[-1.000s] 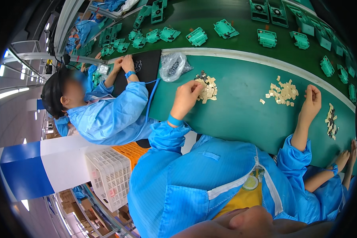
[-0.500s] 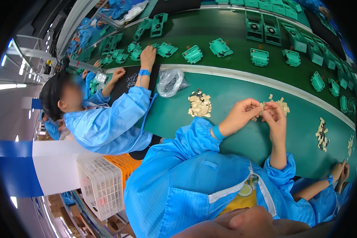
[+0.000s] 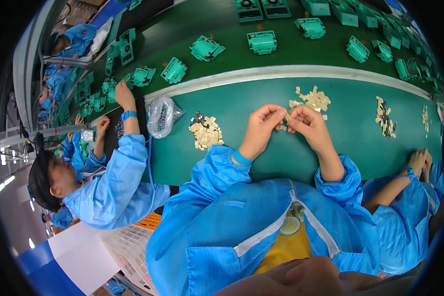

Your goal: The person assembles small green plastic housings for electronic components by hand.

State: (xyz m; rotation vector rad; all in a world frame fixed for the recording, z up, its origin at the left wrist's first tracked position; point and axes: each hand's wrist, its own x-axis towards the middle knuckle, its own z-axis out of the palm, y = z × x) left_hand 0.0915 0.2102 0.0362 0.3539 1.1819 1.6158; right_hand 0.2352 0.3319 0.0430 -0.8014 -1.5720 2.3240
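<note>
My left hand (image 3: 262, 129) and my right hand (image 3: 312, 129) meet above the green table, fingertips pinched together. Between them shows a small flat beige piece (image 3: 286, 117), partly covered by the fingers. Just past my right hand lies a loose pile of similar beige pieces (image 3: 316, 100). To the left of my left hand sits another pile of beige pieces (image 3: 207, 134), with small black parts (image 3: 198, 119) at its far side. A blue band (image 3: 242, 158) circles my left wrist.
Beyond a pale rail (image 3: 281, 73), green plastic housings (image 3: 262, 43) stand on a dark green belt. A clear bag (image 3: 164, 117) of small dark parts lies left. Co-workers sit on both sides; the left one's hand (image 3: 125, 96) touches a housing. More small-part piles (image 3: 386, 118) lie right.
The view has turned, so the table and belt appear shifted left and more level. My hands stay together at the beige piece. The left co-worker's hand remains at the housings.
</note>
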